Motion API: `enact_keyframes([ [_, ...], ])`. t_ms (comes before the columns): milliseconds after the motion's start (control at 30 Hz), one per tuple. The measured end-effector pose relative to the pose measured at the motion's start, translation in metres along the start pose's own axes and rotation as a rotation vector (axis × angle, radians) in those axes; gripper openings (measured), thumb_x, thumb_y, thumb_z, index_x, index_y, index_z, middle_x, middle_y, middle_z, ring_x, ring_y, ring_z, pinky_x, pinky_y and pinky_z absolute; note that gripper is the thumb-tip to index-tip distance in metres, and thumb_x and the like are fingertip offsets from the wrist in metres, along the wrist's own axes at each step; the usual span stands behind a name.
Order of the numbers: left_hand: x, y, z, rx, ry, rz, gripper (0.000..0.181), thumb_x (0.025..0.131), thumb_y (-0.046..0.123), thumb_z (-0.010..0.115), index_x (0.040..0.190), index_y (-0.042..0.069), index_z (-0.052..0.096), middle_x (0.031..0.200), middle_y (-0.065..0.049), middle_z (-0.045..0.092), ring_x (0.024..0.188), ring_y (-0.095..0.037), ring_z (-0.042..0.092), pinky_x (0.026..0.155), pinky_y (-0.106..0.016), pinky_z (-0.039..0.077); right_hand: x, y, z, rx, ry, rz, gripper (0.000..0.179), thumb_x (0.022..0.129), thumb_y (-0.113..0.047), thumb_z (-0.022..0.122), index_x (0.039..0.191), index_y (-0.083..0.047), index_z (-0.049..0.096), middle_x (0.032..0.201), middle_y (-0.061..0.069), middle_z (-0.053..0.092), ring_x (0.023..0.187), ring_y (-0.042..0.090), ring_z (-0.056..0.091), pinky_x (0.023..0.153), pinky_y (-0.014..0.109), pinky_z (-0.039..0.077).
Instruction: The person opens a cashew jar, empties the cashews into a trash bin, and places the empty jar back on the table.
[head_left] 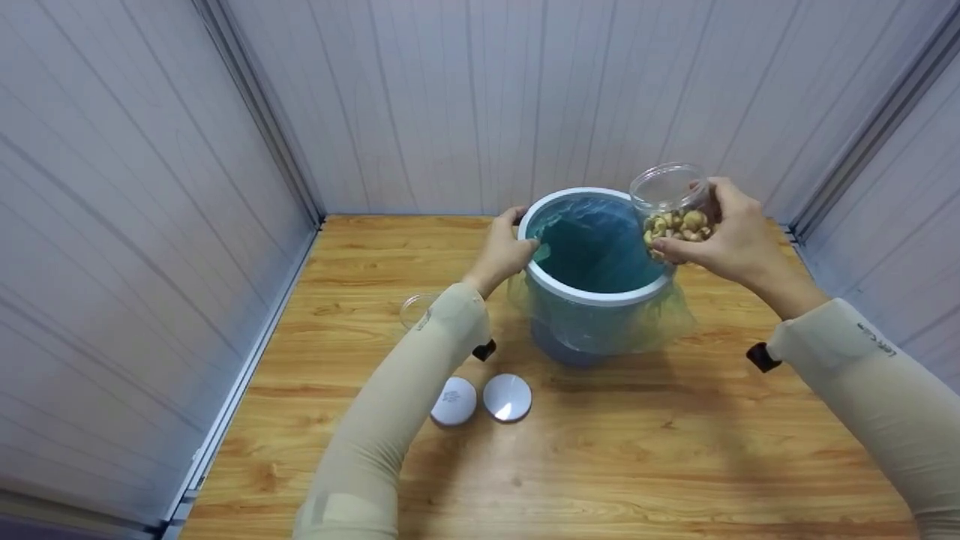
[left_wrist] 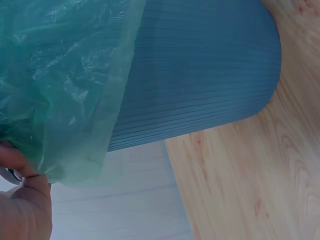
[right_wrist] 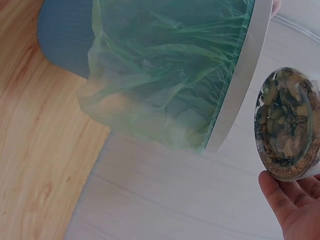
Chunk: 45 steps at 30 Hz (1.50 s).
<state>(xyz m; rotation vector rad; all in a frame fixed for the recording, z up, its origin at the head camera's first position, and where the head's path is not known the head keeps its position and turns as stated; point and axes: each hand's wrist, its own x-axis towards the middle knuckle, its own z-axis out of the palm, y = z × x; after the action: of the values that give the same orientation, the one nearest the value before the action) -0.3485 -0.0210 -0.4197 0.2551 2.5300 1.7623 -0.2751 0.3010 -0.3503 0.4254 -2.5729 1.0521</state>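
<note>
A blue-grey trash bin (head_left: 574,352) with a white rim stands upright on the table, lined with a thin green bag (head_left: 637,326) folded out over the rim. My left hand (head_left: 501,255) grips the bin's left rim, thumb over the top and fingers outside. In my right hand (head_left: 739,236) is a clear plastic jar (head_left: 669,191), held slightly tilted beside and above the right rim. Cashew-like nuts (head_left: 679,223) fill its lower part; its mouth has no lid. From below, the right wrist view shows the jar's base (right_wrist: 285,122), apart from the bin rim (right_wrist: 240,85).
Two round white lids (head_left: 508,397) lie on the wooden table (head_left: 637,465) in front of the bin. A clear round plastic piece (head_left: 412,306) is partly hidden behind my left forearm. Pale panel walls (head_left: 450,105) enclose the table at the back and sides.
</note>
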Motion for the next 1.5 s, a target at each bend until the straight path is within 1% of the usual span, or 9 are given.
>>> enact_keyframes([
  [133, 0.001, 0.0, 0.001, -0.02, 0.009, -0.018, 0.064, 0.099, -0.003, 0.063, 0.161, 0.0, 0.046, 0.155, -0.017, 0.057, 0.145, -0.029, 0.054, 0.125, -0.044, 0.046, 0.003, -0.001, -0.002, -0.03, -0.023, 0.014, 0.08, 0.081, -0.033, 0.098, 0.138, 0.001, 0.055, 0.125, 0.023, 0.066, 0.111, 0.035, 0.066, 0.079, 0.003, 0.042],
  [367, 0.002, 0.0, 0.003, -0.017, 0.014, -0.004, 0.066, 0.096, -0.005, 0.062, 0.16, -0.006, 0.044, 0.155, -0.023, 0.055, 0.147, -0.033, 0.052, 0.127, -0.043, 0.043, 0.007, -0.001, -0.006, -0.095, -0.055, 0.023, 0.085, 0.079, -0.045, 0.099, 0.138, -0.001, 0.055, 0.121, 0.018, 0.065, 0.108, 0.031, 0.063, 0.079, 0.01, 0.041],
  [567, 0.002, 0.001, 0.005, -0.034, 0.035, -0.021, 0.065, 0.096, -0.006, 0.062, 0.159, -0.005, 0.046, 0.155, -0.021, 0.056, 0.146, -0.032, 0.053, 0.126, -0.042, 0.044, 0.011, -0.001, -0.009, -0.114, -0.073, 0.009, 0.089, 0.078, -0.043, 0.099, 0.141, 0.0, 0.054, 0.125, 0.019, 0.063, 0.111, 0.033, 0.061, 0.084, 0.015, 0.042],
  [633, 0.001, 0.001, 0.006, -0.045, 0.045, -0.028, 0.064, 0.097, -0.006, 0.063, 0.159, -0.004, 0.047, 0.154, -0.021, 0.056, 0.146, -0.032, 0.053, 0.126, -0.043, 0.044, 0.013, -0.001, -0.009, -0.115, -0.073, -0.007, 0.089, 0.078, -0.039, 0.1, 0.142, 0.001, 0.053, 0.127, 0.021, 0.062, 0.113, 0.036, 0.061, 0.091, 0.025, 0.049],
  [700, 0.001, 0.002, 0.007, -0.056, 0.05, -0.036, 0.063, 0.098, -0.006, 0.063, 0.159, -0.003, 0.048, 0.155, -0.02, 0.056, 0.146, -0.032, 0.054, 0.126, -0.044, 0.045, 0.015, -0.001, -0.01, -0.119, -0.072, -0.02, 0.089, 0.078, -0.036, 0.1, 0.144, 0.003, 0.053, 0.128, 0.023, 0.061, 0.115, 0.038, 0.061, 0.096, 0.041, 0.054],
  [800, -0.001, 0.002, 0.008, -0.067, 0.051, -0.052, 0.062, 0.1, -0.004, 0.063, 0.16, 0.0, 0.047, 0.156, -0.019, 0.055, 0.146, -0.032, 0.054, 0.125, -0.045, 0.046, 0.017, -0.001, -0.012, -0.138, -0.069, -0.043, 0.089, 0.079, -0.033, 0.099, 0.143, 0.005, 0.052, 0.128, 0.026, 0.061, 0.114, 0.041, 0.059, 0.096, 0.061, 0.053],
  [1000, -0.004, 0.002, 0.01, -0.069, 0.052, -0.059, 0.06, 0.102, -0.004, 0.062, 0.16, 0.001, 0.047, 0.158, -0.017, 0.054, 0.147, -0.032, 0.054, 0.125, -0.046, 0.046, 0.02, -0.001, -0.016, -0.202, -0.067, -0.094, 0.088, 0.077, -0.029, 0.099, 0.142, 0.008, 0.053, 0.125, 0.027, 0.061, 0.11, 0.04, 0.056, 0.093, 0.058, 0.049],
  [1267, -0.001, 0.003, 0.011, -0.068, 0.049, -0.028, 0.062, 0.099, -0.005, 0.063, 0.159, -0.003, 0.048, 0.154, -0.02, 0.057, 0.144, -0.031, 0.055, 0.123, -0.043, 0.048, 0.025, -0.001, -0.023, -0.281, -0.073, -0.147, 0.095, 0.075, -0.027, 0.1, 0.148, 0.009, 0.051, 0.138, 0.032, 0.059, 0.125, 0.05, 0.054, 0.105, 0.071, 0.047],
  [1500, 0.001, 0.003, 0.012, -0.081, 0.062, -0.029, 0.063, 0.097, -0.008, 0.062, 0.158, -0.005, 0.048, 0.153, -0.022, 0.057, 0.143, -0.033, 0.056, 0.124, -0.044, 0.047, 0.03, -0.003, -0.026, -0.328, -0.109, -0.164, 0.095, 0.076, -0.026, 0.1, 0.15, 0.006, 0.049, 0.139, 0.032, 0.057, 0.127, 0.051, 0.052, 0.105, 0.074, 0.046],
])
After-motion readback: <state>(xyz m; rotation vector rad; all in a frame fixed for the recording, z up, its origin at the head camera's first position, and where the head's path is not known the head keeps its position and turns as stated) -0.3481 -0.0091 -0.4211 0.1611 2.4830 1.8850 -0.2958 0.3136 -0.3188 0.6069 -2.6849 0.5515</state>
